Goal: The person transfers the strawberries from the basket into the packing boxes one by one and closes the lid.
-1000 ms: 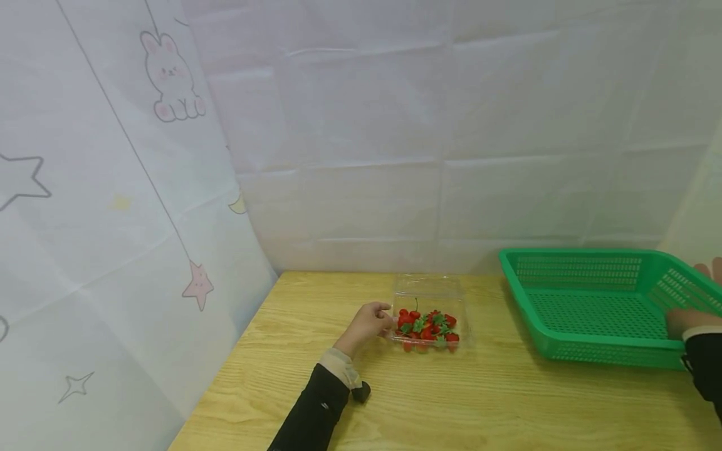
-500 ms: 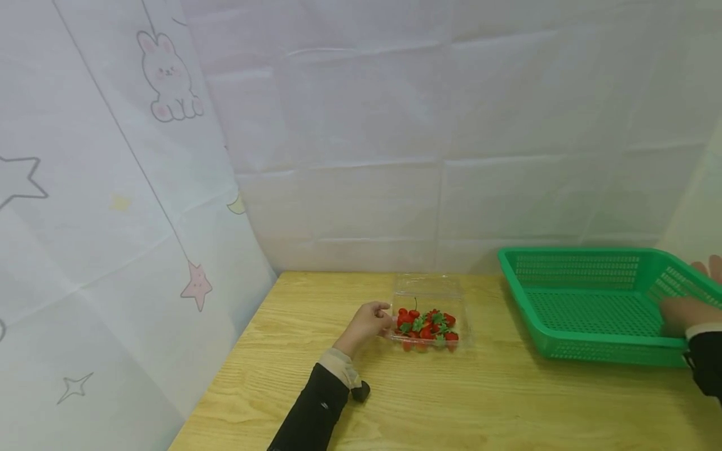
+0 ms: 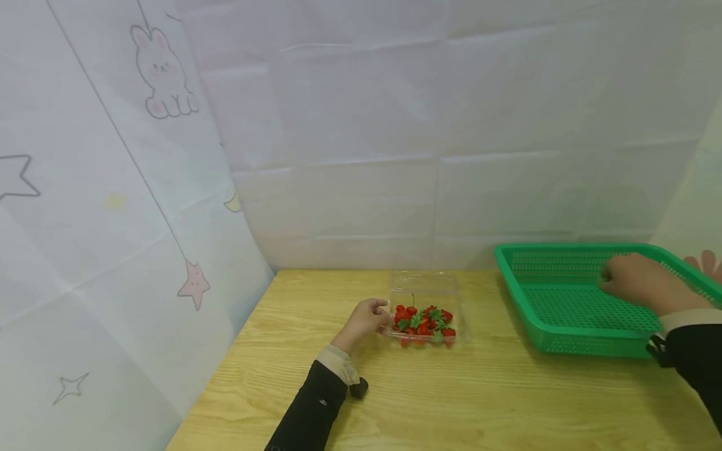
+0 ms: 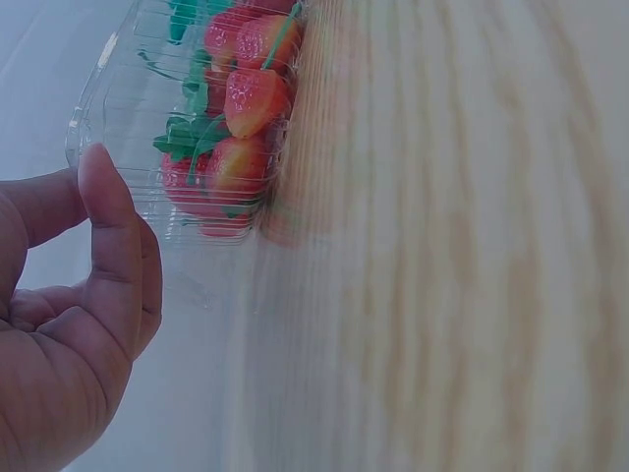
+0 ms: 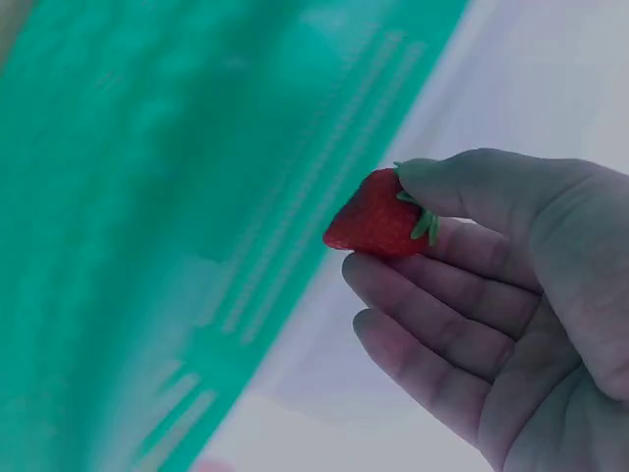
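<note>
My right hand (image 3: 643,282) is over the green basket (image 3: 564,335). In the right wrist view it pinches a red strawberry (image 5: 373,216) by its green leafy end, between thumb and fingers. My left hand (image 3: 363,319) is at the left side of a clear plastic clamshell box (image 3: 464,319) on the table. The left wrist view shows thumb and index finger (image 4: 113,206) pinching the box's rim. Inside the box lie several strawberries (image 3: 423,330), with cherries (image 3: 402,310) at their left, one with a stem pointing up. The box's lid (image 3: 425,280) stands open toward the back.
A light wooden table (image 3: 451,401) bears the box and the basket. White cloth (image 3: 350,125) with printed figures hangs behind the table and along its left side. The basket stands at the back right with raised slotted walls.
My right hand has risen from low inside the basket and moved left above it. My left hand stays at the box. The view has shifted slightly.
</note>
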The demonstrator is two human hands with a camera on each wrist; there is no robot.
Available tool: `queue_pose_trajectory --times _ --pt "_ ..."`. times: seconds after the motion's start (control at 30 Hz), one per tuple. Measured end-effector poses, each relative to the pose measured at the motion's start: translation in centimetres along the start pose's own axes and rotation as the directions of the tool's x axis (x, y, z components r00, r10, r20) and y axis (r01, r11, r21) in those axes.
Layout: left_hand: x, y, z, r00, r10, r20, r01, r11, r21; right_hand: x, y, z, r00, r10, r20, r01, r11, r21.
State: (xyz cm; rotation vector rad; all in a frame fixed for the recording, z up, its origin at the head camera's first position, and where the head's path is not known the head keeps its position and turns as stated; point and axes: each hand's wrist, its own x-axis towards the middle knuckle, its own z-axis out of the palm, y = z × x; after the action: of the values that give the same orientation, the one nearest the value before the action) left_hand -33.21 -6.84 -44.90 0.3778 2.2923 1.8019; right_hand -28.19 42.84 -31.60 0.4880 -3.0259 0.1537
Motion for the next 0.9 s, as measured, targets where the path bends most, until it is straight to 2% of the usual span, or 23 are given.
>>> queue_pose_trajectory --times 0.2,0.47,0.7,0.9 --pt "-0.1 0.3 0.0 1.0 -0.003 0.006 0.003 1.0 -0.002 1.3 -5.2 -1.3 0.991 -0.06 -0.116 0.055 0.997 -0.046" --pt "-0.1 0.2 0.1 1.0 -0.001 0.002 0.001 1.0 0.006 3.3 -11.4 -1.3 0.972 -0.164 -0.166 0.165 0.986 -0.009" --pt "-0.1 0.2 0.0 1.0 -0.002 -0.008 0.002 1.0 0.005 5.3 -15.7 0.9 0.962 -0.236 -0.135 0.243 0.969 0.037" --pt "-0.1 0.1 0.0 1.0 0.002 -0.007 -0.002 1.0 0.019 6.4 -18.5 4.1 0.936 -0.301 -0.18 0.319 0.945 0.079"
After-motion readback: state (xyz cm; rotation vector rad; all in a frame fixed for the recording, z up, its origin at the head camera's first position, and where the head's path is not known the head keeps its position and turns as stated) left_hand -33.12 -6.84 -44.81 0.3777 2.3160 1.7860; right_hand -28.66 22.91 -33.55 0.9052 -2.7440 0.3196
